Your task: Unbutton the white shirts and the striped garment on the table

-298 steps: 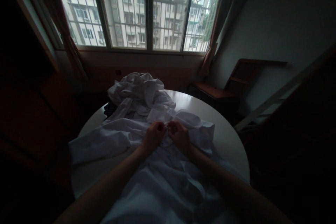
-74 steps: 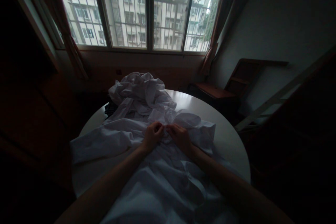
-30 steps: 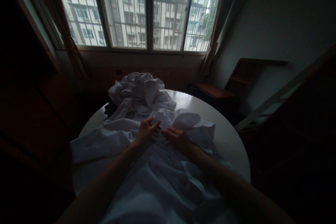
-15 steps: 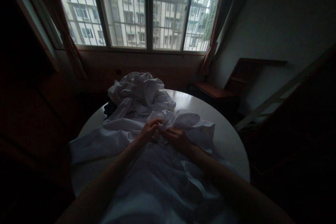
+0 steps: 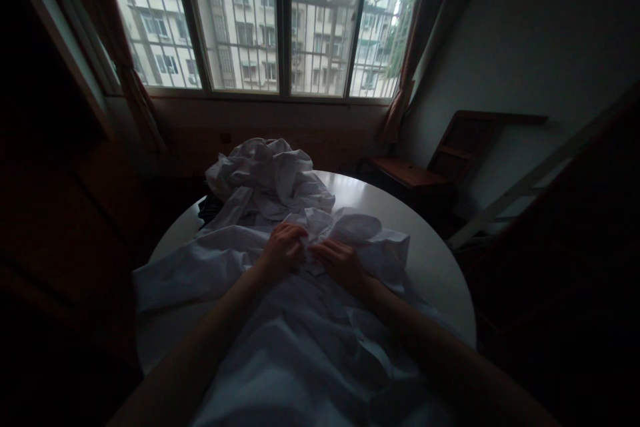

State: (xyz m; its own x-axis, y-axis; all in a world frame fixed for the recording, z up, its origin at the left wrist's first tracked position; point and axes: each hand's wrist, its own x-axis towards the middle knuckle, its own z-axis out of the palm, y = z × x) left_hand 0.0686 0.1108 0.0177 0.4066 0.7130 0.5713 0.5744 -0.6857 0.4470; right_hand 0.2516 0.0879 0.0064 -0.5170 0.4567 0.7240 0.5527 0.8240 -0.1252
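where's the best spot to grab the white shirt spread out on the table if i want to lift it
Probably the bunched collar end of the white shirt, where the left hand and right hand rest, coming from the near side. The cloth gathers into folds there, easy to pinch, while the body lies flat toward the near table edge. A crumpled white pile crowds the far side.

Two bare, sleeveless forearms

No text, label, brand or number can be read anywhere here.
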